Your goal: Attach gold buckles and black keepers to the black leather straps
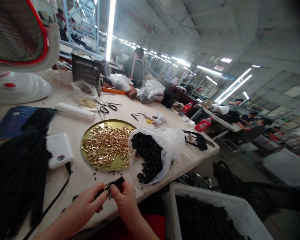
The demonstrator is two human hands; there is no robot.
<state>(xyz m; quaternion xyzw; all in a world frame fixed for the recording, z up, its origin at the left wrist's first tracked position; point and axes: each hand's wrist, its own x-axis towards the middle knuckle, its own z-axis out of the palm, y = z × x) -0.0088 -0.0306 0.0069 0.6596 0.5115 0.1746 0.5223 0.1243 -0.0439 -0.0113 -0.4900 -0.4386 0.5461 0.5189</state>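
Near the table's front edge, my left hand (88,203) and my right hand (125,198) are both closed on a short black strap (115,183) carrying a small gold buckle. The left pinches one end and the right pinches the other. Just beyond them a round gold tray (116,164) holds a heap of gold buckles (105,145). To its right an open clear plastic bag (169,143) spills small black pieces (150,160) toward my right hand.
Black fabric (12,180) lies at left beside a white power bank (59,150) with a cable. Scissors (107,106), a white fan (17,50), bags and red bottles (203,125) sit farther back. A white bin (239,208) of black straps stands at lower right. Other people work beyond.
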